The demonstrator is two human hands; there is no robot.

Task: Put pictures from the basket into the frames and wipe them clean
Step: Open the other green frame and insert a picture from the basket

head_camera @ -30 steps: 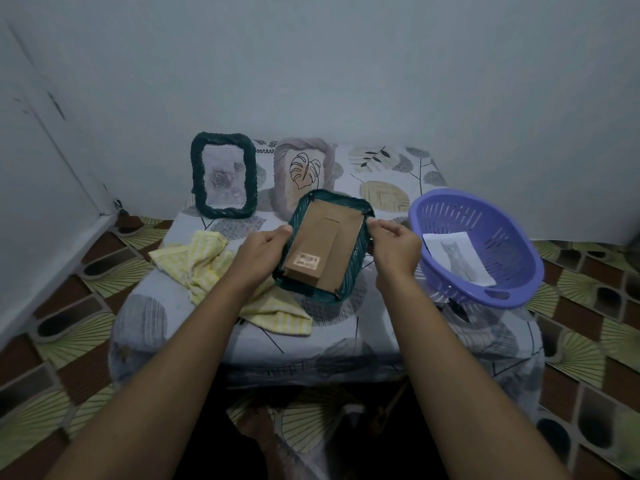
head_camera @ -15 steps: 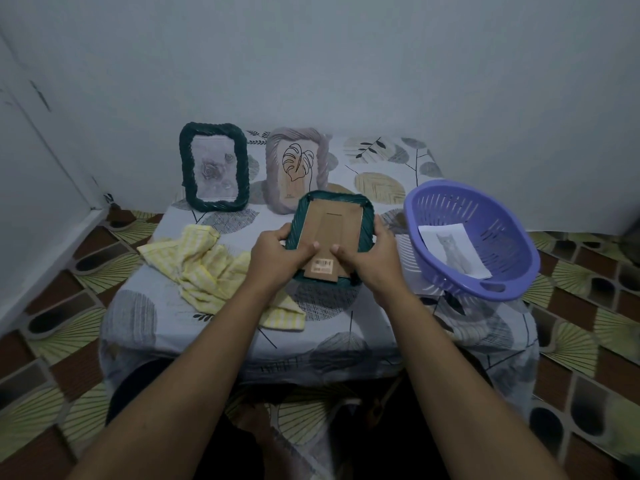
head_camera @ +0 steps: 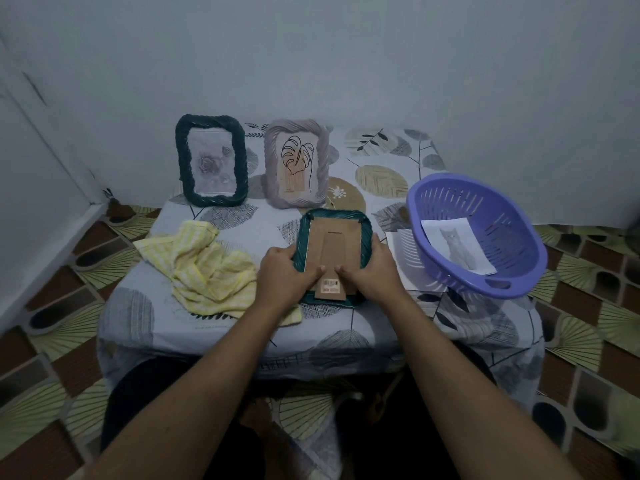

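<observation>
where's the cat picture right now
In the head view the cat picture lies inside the purple basket on the right side of the table, just right of the face-down green frame.

A leaf-print tablecloth [head_camera: 388, 154] hangs over the front edge. The floor [head_camera: 588, 327] has brown and fan-patterned tiles. A plain wall [head_camera: 346, 57] stands behind.

The face-down frame [head_camera: 365, 233] has a twisted, ropy teal rim, rough to look at, round a matt brown cardboard back [head_camera: 333, 242]. The basket [head_camera: 450, 199] is smooth lilac plastic with a faint sheen, and the cat picture [head_camera: 456, 244] inside it is thin white paper. The yellow cloth [head_camera: 204, 268] is soft, crumpled checked fabric; the tablecloth [head_camera: 242, 329] under everything is matt printed cloth
</observation>
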